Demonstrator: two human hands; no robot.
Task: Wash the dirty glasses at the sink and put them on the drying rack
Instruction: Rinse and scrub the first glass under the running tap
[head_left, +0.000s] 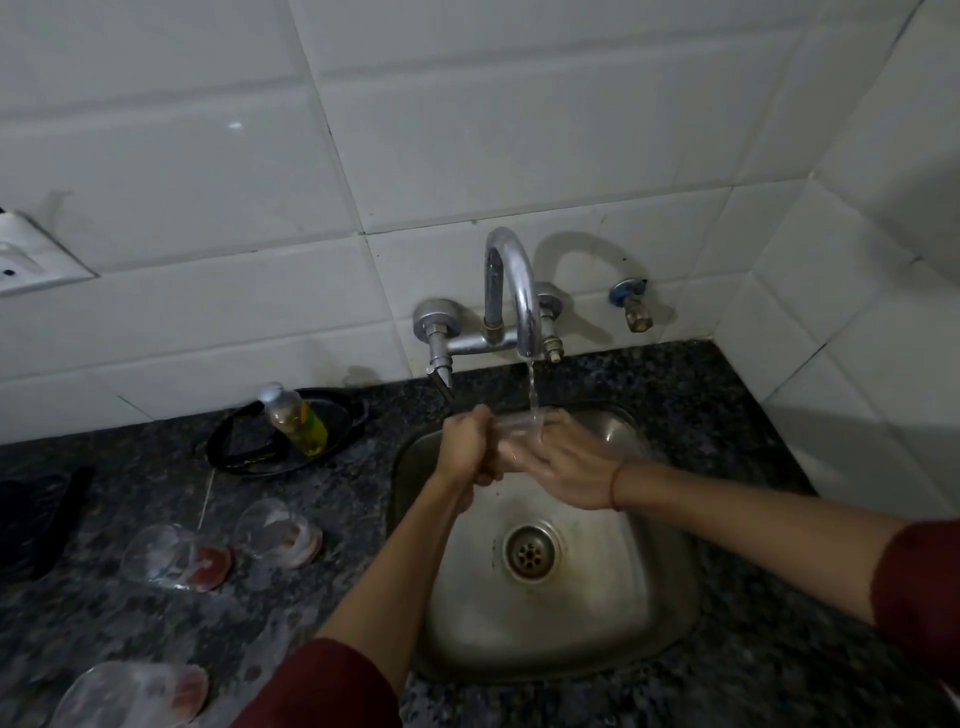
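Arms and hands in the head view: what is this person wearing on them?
Dark red sleeves, left sleeve and right sleeve, pushed back off the forearms. A thin reddish thread circles the right wrist. The left hand and right hand wear no gloves.

Our arms, dark red sleeves pushed up, reach forward and meet. Our left hand curls its fingers round a clear glass; our right hand cradles it, fingers fairly straight, a red thread at the wrist.
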